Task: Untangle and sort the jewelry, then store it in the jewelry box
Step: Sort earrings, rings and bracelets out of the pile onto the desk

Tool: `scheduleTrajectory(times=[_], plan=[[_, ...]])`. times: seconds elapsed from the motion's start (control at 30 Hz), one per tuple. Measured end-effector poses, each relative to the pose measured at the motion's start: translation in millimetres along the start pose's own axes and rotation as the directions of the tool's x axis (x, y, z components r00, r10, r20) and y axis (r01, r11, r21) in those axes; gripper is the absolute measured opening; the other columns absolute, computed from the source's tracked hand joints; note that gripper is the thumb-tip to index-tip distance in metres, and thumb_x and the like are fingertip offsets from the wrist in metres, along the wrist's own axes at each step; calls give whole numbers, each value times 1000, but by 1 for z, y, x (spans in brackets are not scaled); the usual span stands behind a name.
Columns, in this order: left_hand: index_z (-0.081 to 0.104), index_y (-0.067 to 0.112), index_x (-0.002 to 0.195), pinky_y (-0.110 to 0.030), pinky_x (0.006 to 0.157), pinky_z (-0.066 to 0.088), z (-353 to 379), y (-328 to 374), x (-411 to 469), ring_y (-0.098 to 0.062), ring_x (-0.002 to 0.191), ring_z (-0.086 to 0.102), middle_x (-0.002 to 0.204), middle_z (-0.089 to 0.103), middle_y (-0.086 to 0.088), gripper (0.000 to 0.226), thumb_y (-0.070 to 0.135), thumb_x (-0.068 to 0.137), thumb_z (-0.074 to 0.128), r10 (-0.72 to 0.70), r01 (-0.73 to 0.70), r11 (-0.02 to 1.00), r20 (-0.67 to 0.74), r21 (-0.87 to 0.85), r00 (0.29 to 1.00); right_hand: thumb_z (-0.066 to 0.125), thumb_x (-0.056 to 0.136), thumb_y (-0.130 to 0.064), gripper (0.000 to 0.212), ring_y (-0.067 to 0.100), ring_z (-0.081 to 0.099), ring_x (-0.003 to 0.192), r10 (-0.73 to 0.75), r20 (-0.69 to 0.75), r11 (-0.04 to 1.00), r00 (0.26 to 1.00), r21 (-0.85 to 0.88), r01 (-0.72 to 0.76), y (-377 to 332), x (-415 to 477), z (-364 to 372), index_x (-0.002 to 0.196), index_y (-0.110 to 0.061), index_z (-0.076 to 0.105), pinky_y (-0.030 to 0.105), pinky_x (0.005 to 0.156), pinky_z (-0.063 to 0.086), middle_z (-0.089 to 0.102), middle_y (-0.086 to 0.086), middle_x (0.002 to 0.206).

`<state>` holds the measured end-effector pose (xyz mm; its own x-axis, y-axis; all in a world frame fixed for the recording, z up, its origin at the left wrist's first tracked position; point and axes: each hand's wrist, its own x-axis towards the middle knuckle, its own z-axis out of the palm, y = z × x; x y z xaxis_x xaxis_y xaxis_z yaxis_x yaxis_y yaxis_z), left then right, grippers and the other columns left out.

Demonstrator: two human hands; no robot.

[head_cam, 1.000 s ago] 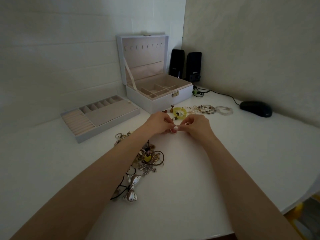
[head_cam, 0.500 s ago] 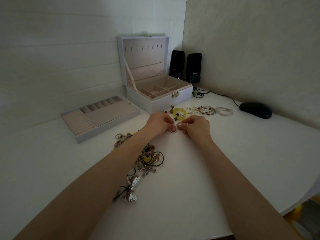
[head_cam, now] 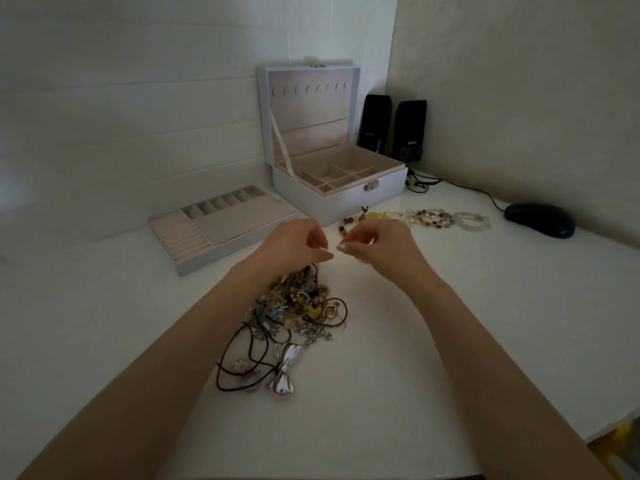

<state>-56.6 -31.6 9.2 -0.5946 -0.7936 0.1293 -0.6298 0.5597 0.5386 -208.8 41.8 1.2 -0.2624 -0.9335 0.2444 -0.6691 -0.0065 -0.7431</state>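
Head view: both hands are up just above the counter point(head_cam: 450, 323) in the middle of the frame. The left hand point(head_cam: 298, 244) and right hand point(head_cam: 377, 247) each have thumb and forefinger pinched, with the tips just apart. It looks like they're working something fine between them. It's too small and dim to see though, so I can't tell if either is actually holding anything.

The tangled pile point(head_cam: 298, 313) sits right below the left hand, with black cords point(head_cam: 242, 355) trailing toward the bottom of the frame. Sorted bracelets point(head_cam: 429, 218) lie in a row to the right. The open box point(head_cam: 339, 195) is behind the hands, and its tray point(head_cam: 221, 233) is off to the left.

What could go wrong: if there's a thin chain between those fingertips, pulling the hands apart too hard could tighten a knot or snap a link. A tiny piece slipping out would drop straight back into the pile or roll across the counter. The left wrist is also low over the pile and could drag the cords along.

Versus half a second ago: the fingertips were touching around a small pale bit. Now they're parted and I can't make that bit out. More of the pile shows beside the left forearm too.
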Motion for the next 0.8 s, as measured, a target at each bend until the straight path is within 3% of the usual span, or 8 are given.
scheduleTrajectory(times=[0.1,0.27,0.37,0.5,0.6,0.8], plan=[[58,21,92,-28,80,50,-13,-14,-15,-12,86,57,89,58,7,22,32,80,72,-55,53,998,59,43,997,78,75,-27,9,-6,50,55,-87,208,996,974,1,89,-13,-8,9,77,-25,70,14,60,39,60,-10,70],[53,23,85,-27,74,43,-43,-38,-26,-13,83,52,87,54,6,25,32,77,75,-199,170,970,165,174,966,81,73,-26,12,-4,46,57,-162,403,987,900,48,156,-24,-20,22,79,-27,71,11,64,38,56,-10,71],[52,22,85,-29,76,43,-56,-46,-29,-15,85,51,85,52,6,26,30,77,75,-247,205,951,171,229,954,81,73,-26,19,1,46,67,-269,431,963,861,109,246,-28,-25,36,90,-29,72,26,70,43,52,-8,77],[57,20,90,-25,71,42,-61,-52,-32,-11,78,51,83,52,6,23,25,78,75,-301,233,938,270,257,915,77,74,-36,24,6,49,77,-303,477,934,825,-23,356,-30,-26,44,98,-36,72,28,75,43,50,-8,83],[59,15,94,-17,64,46,-63,-54,-34,-8,74,60,89,62,-1,21,20,80,74,-333,281,941,361,191,871,78,74,-35,19,8,49,77,-290,470,940,834,-25,341,-30,-25,42,93,-33,72,33,75,45,51,-8,82],[58,14,96,-21,73,55,-73,-53,-38,-8,76,66,91,66,-1,25,17,78,75,-350,322,936,484,144,802,78,76,-26,13,10,51,74,-248,451,955,857,-34,294,-26,-23,34,84,-29,68,40,76,49,55,-5,81]])
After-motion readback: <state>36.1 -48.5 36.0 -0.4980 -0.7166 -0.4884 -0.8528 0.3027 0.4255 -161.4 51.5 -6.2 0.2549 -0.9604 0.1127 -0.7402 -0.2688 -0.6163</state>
